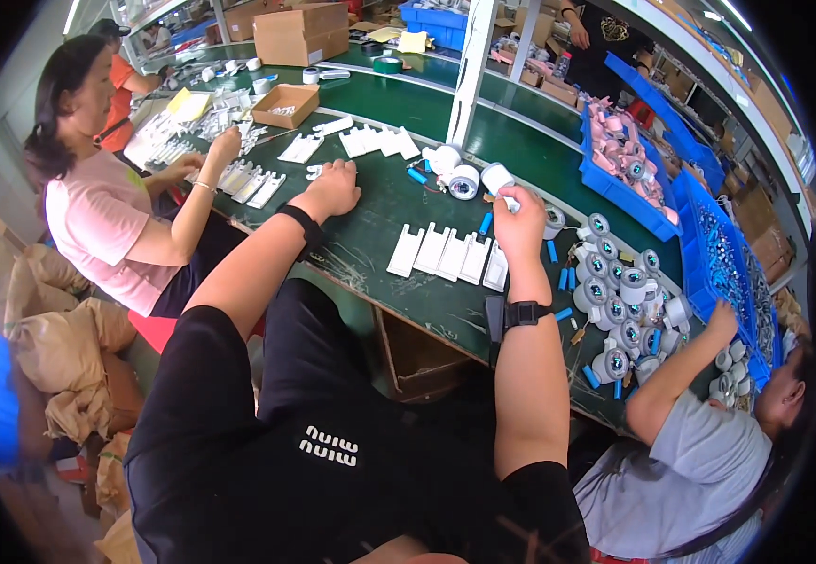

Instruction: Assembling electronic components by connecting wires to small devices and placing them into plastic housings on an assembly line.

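Note:
My left hand (335, 190) is closed over the green bench, fingers curled, with a small notched white plastic piece (314, 172) poking out beside it. My right hand (521, 226) pinches a white round-headed device (497, 179) by its lower end; the fingers hide part of it. Just beyond it lie a white round unit with a shiny dark lens (463, 182) and a blue cylinder (416, 176). Flat white plastic panels (439, 252) form an overlapping row below and left of my right hand. More white panels (380, 142) lie beyond my left hand.
Many lensed round units (615, 291) with blue cylinders crowd the right side. Blue bins hold pink parts (626, 155) and small blue parts (718, 254). Co-workers sit on my left (98, 207) and right (699, 461). A post (473, 75) rises beyond; a small cardboard tray (286, 105) stands left.

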Motion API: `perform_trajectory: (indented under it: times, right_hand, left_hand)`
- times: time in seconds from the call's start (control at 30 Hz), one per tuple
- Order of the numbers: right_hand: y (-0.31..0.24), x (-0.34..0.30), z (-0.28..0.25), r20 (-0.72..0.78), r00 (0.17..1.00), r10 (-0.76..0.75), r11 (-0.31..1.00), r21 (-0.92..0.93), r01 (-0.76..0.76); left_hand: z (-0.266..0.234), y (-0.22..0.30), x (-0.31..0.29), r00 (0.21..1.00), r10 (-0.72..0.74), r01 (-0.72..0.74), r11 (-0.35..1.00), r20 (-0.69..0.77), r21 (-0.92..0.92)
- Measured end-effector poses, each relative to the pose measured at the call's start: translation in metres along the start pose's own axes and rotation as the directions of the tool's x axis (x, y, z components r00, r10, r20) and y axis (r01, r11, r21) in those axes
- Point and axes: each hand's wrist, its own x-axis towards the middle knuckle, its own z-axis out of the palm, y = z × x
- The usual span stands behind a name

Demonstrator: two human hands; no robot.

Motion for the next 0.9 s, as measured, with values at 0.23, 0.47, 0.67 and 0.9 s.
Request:
perform_trajectory:
  times: [0.23,0.47,0.67,0.9]
  right_hand:
    - [-0.044,-0.008,-0.003,0.12,0.984,-0.131,0.991,0.056,0.125]
    - [-0.12,-0.049,0.009,0.469,0.795,-0.384,0.92,0.272,0.284]
    - [-0.12,-0.084,0.039,0.597,0.671,-0.44,0.896,0.246,0.368]
    - [-0.128,-0.084,0.043,0.628,0.714,-0.308,0.931,0.046,0.361]
  left_hand:
    - [-0.042,0.019,-0.059,0.941,0.319,-0.334,0.813,-0.115,-0.477]
    - [-0.08,0.047,-0.112,0.884,0.451,-0.406,0.614,-0.122,-0.677]
    - [-0.071,0.054,-0.108,0.847,0.51,-0.479,0.609,-0.15,-0.632]
    - [-0.075,0.059,-0.102,0.85,0.506,-0.462,0.591,-0.142,-0.661]
